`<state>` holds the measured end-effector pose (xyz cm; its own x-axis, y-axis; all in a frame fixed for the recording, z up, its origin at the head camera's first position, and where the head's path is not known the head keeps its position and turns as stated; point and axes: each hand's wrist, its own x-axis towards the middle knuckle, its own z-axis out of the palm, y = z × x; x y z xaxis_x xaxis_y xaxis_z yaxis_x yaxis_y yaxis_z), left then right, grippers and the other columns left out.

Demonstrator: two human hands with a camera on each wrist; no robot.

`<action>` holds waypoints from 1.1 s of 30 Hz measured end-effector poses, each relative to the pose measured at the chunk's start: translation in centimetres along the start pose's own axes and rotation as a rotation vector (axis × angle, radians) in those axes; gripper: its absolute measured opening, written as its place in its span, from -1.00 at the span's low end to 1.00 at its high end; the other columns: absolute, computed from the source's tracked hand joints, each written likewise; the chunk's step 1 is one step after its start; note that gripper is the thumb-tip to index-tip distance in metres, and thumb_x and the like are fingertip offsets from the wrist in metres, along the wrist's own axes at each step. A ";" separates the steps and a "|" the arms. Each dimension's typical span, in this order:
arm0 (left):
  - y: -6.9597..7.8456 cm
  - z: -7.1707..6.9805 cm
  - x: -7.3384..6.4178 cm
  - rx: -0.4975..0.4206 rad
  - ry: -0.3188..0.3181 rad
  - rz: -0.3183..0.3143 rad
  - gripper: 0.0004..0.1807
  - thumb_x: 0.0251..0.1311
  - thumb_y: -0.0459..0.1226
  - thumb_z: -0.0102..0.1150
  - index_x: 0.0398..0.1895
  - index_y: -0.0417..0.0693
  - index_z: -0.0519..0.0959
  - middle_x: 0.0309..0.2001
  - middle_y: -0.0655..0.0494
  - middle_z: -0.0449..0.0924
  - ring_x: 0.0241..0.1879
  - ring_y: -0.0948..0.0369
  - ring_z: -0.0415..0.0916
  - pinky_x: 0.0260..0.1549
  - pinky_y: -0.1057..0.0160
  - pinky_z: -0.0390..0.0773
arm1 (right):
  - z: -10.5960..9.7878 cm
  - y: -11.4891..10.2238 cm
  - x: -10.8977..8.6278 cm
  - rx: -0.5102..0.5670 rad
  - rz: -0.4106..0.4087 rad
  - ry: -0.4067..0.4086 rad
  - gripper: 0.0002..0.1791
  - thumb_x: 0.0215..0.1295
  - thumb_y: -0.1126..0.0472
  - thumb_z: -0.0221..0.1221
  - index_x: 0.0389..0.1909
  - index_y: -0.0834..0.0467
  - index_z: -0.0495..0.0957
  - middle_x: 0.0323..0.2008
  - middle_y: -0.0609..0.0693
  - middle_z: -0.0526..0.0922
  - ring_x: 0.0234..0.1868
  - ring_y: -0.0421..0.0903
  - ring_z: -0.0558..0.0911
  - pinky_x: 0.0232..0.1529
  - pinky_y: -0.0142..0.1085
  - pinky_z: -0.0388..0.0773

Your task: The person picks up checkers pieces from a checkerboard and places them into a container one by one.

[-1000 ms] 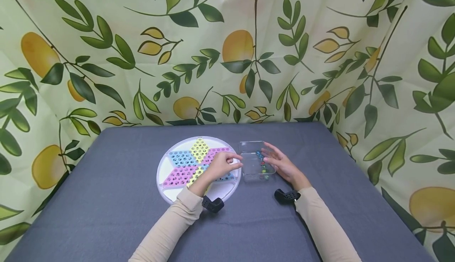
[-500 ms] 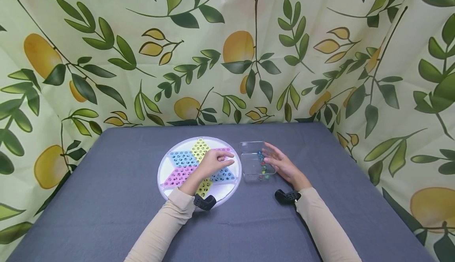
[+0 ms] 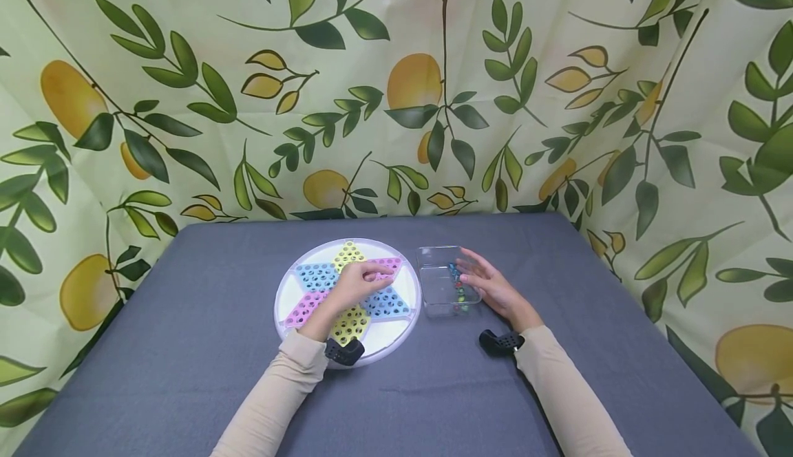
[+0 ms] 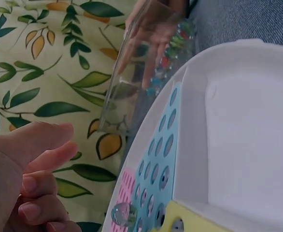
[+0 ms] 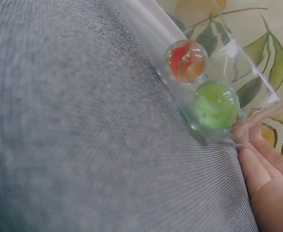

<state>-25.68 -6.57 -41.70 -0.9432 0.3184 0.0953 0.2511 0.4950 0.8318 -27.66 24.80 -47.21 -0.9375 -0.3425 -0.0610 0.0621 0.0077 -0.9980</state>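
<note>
My left hand hovers over a round white Chinese checkers board with a pink, blue and yellow star of holes. The left wrist view shows its thumb and index finger close together, the other fingers bent, and nothing visible between them. A clear glass marble sits on the board beyond those fingers. My right hand rests against the right side of a clear plastic box, fingers fairly straight along its wall. Inside the box lie several glass marbles, among them an orange-red marble and a green marble.
A dark grey cloth covers the table. Behind it and at the sides hangs a fabric backdrop with leaves and fruit. The box stands just right of the board. Black bands are worn on both wrists.
My left hand has moved left, away from the box's left edge and across the board, its fingertips drawing closer together. The right hand and the box have stayed in place.
</note>
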 end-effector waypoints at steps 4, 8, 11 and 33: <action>-0.4 -0.5 -0.2 0.010 -0.005 -0.019 -0.70 0.14 -0.26 0.29 -0.06 -0.16 0.66 -0.72 0.27 0.16 -0.65 0.34 0.10 -0.62 0.48 0.14 | 0.1 -0.1 0.0 0.007 -0.001 0.003 -0.20 0.40 0.32 0.04 0.53 0.07 -0.16 0.53 0.23 -0.07 0.57 0.14 -0.11 0.54 0.07 -0.19; -0.9 -0.8 -0.4 0.002 -0.021 -0.059 -0.67 0.14 -0.23 0.29 -0.03 -0.15 0.65 -0.71 0.26 0.16 -0.65 0.33 0.10 -0.64 0.48 0.14 | 0.1 -0.1 0.0 0.006 0.001 0.006 -0.19 0.39 0.32 0.05 0.53 0.08 -0.17 0.53 0.23 -0.07 0.58 0.14 -0.11 0.54 0.07 -0.20; -1.2 -0.9 -0.6 -0.003 -0.023 -0.090 -0.67 0.15 -0.23 0.28 -0.02 -0.13 0.65 -0.71 0.26 0.15 -0.65 0.33 0.09 -0.65 0.49 0.12 | 0.1 -0.1 0.0 0.004 0.000 0.006 -0.19 0.39 0.32 0.05 0.53 0.08 -0.16 0.53 0.23 -0.06 0.58 0.14 -0.11 0.54 0.08 -0.20; -2.8 -1.5 -0.6 0.053 -0.034 -0.113 -0.68 0.11 -0.24 0.31 -0.07 -0.18 0.66 -0.71 0.26 0.19 -0.64 0.33 0.11 -0.62 0.47 0.17 | 0.1 -0.3 -0.2 -0.002 0.008 0.009 -0.19 0.40 0.29 0.06 0.53 0.08 -0.16 0.53 0.23 -0.07 0.58 0.16 -0.12 0.54 0.11 -0.24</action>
<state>-26.19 -9.36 -43.23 -0.9583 0.2854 -0.0169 0.1559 0.5713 0.8058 -27.46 24.72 -46.88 -0.9399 -0.3343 -0.0692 0.0690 0.0127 -0.9975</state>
